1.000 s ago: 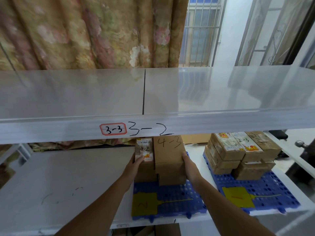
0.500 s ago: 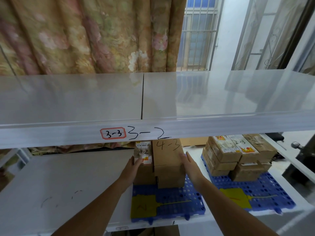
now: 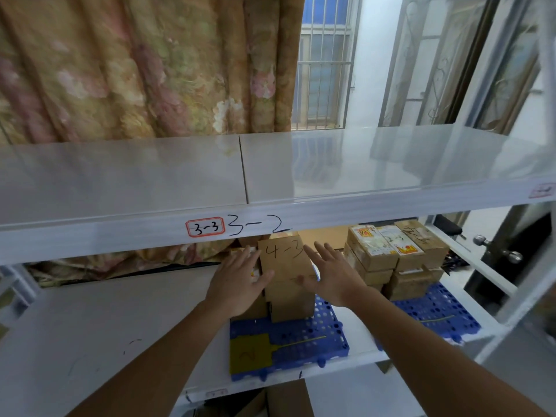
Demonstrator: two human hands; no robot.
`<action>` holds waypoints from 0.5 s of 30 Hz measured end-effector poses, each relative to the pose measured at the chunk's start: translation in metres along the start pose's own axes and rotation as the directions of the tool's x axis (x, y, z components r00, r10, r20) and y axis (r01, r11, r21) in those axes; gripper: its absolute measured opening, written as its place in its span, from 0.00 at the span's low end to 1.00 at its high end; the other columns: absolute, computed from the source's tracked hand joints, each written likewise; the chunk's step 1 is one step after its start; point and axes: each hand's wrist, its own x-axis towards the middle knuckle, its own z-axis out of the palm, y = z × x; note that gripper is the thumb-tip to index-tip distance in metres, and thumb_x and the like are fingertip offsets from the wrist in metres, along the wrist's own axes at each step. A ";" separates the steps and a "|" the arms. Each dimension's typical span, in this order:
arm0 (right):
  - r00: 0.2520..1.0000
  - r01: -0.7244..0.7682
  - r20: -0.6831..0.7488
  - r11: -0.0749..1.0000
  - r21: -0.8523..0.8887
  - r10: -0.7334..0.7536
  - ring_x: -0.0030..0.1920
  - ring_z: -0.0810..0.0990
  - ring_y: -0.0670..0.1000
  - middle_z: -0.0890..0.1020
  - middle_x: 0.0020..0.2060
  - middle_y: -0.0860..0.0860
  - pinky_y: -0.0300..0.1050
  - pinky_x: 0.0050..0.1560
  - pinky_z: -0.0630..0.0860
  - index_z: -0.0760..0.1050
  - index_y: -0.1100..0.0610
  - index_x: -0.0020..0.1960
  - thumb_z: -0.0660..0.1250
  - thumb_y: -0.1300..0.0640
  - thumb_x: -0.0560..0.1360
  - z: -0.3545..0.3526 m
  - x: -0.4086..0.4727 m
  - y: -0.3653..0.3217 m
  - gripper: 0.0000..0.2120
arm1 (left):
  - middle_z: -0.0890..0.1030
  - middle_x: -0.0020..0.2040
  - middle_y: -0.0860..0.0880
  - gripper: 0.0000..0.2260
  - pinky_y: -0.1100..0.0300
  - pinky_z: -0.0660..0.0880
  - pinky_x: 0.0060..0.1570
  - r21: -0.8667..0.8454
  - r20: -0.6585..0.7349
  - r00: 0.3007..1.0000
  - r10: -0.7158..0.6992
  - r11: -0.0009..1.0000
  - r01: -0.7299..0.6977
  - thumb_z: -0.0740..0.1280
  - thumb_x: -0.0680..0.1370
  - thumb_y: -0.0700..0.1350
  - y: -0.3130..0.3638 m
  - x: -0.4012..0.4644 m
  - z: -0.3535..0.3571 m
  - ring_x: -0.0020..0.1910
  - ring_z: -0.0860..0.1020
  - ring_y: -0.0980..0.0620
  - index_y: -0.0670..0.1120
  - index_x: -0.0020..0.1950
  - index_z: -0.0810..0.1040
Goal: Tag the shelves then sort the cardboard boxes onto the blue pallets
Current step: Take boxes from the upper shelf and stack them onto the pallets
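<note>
A brown cardboard box marked "4-3" (image 3: 284, 260) tops a small stack on the left blue pallet (image 3: 304, 341), which lies on the lower shelf (image 3: 120, 326). My left hand (image 3: 237, 281) lies with straight fingers against the box's left side. My right hand (image 3: 329, 270) is spread flat beside its right side, thumb touching the front edge. Another box behind my left hand is mostly hidden. A yellow tag (image 3: 249, 353) lies on the pallet's front. The upper shelf's edge bears a red-framed "3-3" label (image 3: 205, 228) and handwritten "3-2" (image 3: 257, 225).
A second blue pallet (image 3: 433, 314) to the right carries several stacked boxes (image 3: 394, 257). A floral curtain (image 3: 135, 70) hangs behind the rack. The white rack upright (image 3: 523, 266) rises at right, a door knob (image 3: 496, 251) beyond it. Cardboard (image 3: 285, 398) shows beneath the shelf.
Both hands have drawn back toward me and opened, from clasping the stack's sides to lying flat beside the top box. The view has tilted slightly.
</note>
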 end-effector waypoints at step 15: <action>0.998 -0.010 -0.058 0.990 -0.142 0.002 0.83 0.46 0.56 0.52 0.83 0.53 0.56 0.82 0.46 0.45 0.47 0.83 0.49 0.29 0.80 -0.018 -0.077 0.082 0.39 | 0.50 0.84 0.53 0.44 0.47 0.46 0.80 0.160 0.085 0.994 0.063 0.984 -0.076 0.36 0.73 0.77 0.109 -0.029 0.017 0.83 0.46 0.51 0.55 0.84 0.52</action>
